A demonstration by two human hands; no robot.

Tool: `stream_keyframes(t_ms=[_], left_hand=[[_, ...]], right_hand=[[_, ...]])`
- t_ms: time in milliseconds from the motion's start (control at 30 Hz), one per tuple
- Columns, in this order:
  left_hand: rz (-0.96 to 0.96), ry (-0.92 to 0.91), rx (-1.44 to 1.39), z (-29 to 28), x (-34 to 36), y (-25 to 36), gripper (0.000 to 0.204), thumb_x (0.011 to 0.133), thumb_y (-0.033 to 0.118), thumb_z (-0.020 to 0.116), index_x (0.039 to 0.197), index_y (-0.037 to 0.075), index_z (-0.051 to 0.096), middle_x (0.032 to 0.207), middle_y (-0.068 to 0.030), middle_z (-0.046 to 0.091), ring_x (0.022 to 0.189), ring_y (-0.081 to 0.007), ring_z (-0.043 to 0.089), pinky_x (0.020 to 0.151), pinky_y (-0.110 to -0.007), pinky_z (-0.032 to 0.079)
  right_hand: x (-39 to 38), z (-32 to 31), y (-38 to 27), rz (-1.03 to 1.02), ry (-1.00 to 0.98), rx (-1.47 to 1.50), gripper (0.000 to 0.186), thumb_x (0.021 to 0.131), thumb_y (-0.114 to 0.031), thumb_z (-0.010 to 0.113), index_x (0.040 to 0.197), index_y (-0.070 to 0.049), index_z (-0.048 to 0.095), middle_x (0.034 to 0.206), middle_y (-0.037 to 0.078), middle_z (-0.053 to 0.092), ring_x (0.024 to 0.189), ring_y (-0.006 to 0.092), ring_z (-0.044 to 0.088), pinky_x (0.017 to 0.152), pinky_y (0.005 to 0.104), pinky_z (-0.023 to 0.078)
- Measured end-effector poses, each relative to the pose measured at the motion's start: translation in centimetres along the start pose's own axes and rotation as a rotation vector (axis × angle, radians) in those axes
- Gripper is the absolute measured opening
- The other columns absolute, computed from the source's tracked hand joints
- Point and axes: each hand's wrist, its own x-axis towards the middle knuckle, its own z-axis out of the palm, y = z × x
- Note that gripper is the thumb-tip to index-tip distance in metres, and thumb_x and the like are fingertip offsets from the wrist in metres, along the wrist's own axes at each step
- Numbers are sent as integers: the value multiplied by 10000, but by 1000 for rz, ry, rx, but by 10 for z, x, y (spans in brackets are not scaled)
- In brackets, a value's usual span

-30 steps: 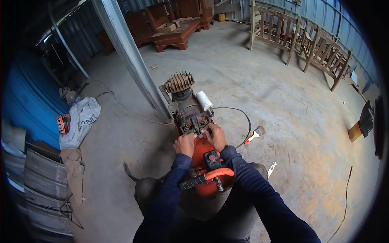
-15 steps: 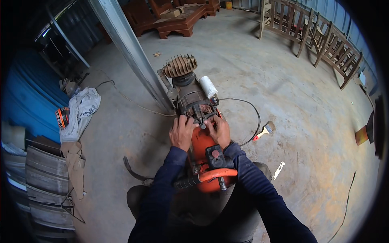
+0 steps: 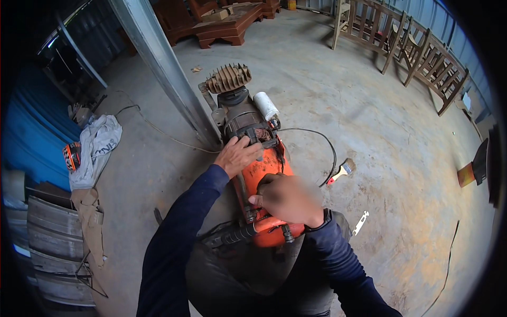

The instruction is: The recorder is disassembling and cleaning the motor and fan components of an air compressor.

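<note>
An orange air compressor (image 3: pixel 272 164) stands between my knees, with a finned cylinder head (image 3: pixel 228 78) and a dark motor (image 3: pixel 243 122) on top. Copper windings (image 3: pixel 262 134) show at the motor's near end. My left hand (image 3: pixel 240 155) is closed over the dark end bracket there, its fingers bent round it. Closer to me, my right hand (image 3: pixel 289 198) hovers above the tank by the orange handle (image 3: pixel 264 224). Motion blur smears it; the fingers look curled, but anything in them is hidden. This hand covers the black pressure switch.
A paintbrush (image 3: pixel 340 171) and a flat metal wrench (image 3: pixel 360 223) lie on the concrete at the right. A steel post (image 3: pixel 169 74) rises just left of the compressor. Wooden chair frames (image 3: pixel 369 24) stand far right; blue sheets (image 3: pixel 37 121) and a pale sack (image 3: pixel 97 148) lie left.
My right hand has left the motor's end and come back toward me over the pressure switch. My left hand has stayed at the motor's end, now lying across it. The view has shifted slightly.
</note>
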Motion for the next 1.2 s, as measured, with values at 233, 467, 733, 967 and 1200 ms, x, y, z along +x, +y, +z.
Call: stream_keyframes(t_ms=[233,467,733,967,1200], left_hand=[[-4,92,37,3,6,0,286,855,133,564,1117,196,659,1088,25,567,994,-183,524,815,-339,419],[-50,121,84,2,-1,16,286,849,136,565,1110,204,660,989,8,527,989,-174,522,780,-335,406],[-59,132,54,-14,-9,42,271,851,146,562,1098,197,662,983,10,525,974,-166,520,764,-331,400],[-53,189,-34,-31,-20,64,267,851,171,563,1091,198,678,970,18,523,961,-155,522,757,-327,402],[-89,234,-60,-37,-31,70,290,851,146,573,1107,186,704,978,10,542,998,-165,532,764,-339,403]], right_hand=[[9,-2,12,183,-228,-31,221,864,-195,616,963,-49,749,918,160,698,949,355,633,860,411,485],[3,-7,4,184,-288,-16,249,915,-240,610,964,-21,718,970,164,685,931,354,634,830,417,491],[-25,-13,-20,175,-275,17,244,925,-229,602,982,-24,722,977,167,695,917,347,646,819,407,502],[-14,-15,15,573,-118,426,265,875,-249,690,951,4,710,888,191,691,860,351,659,757,396,522],[-4,49,64,106,207,-265,255,828,-232,725,839,19,680,726,197,659,654,389,639,647,430,539]])
